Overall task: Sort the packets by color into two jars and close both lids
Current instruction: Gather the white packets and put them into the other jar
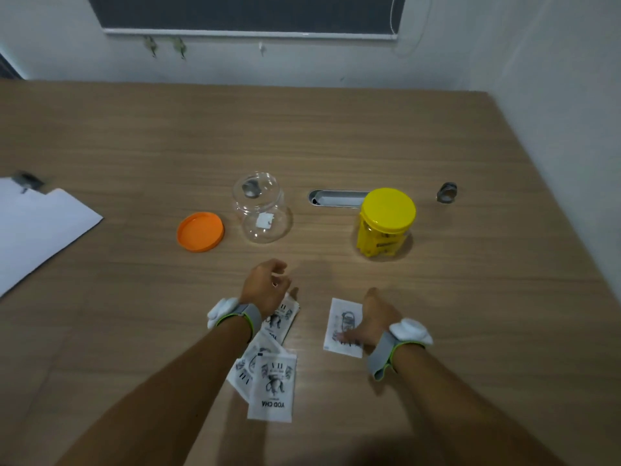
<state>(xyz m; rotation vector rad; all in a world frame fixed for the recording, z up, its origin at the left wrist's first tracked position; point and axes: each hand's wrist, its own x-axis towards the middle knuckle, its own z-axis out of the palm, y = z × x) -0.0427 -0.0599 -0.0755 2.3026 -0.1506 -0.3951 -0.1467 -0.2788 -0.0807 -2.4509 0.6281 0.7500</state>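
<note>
An empty clear jar (262, 210) stands open at the table's middle, its orange lid (200, 231) lying to its left. To the right stands a second jar (384, 230) full of yellow packets, with its yellow lid on. Several white packets (274, 386) lie in a loose pile near me. My left hand (265, 285) hovers over the pile's far end with fingers curled, and what it grips is hidden. My right hand (373, 321) rests flat, fingers on a single white packet (342, 322) lying apart to the right.
White paper on a clipboard (37, 230) lies at the left edge. A cable slot (336, 198) is set in the wooden table (134, 146) between the jars. A small metal ring (447, 192) sits far right. Walls stand behind and to the right.
</note>
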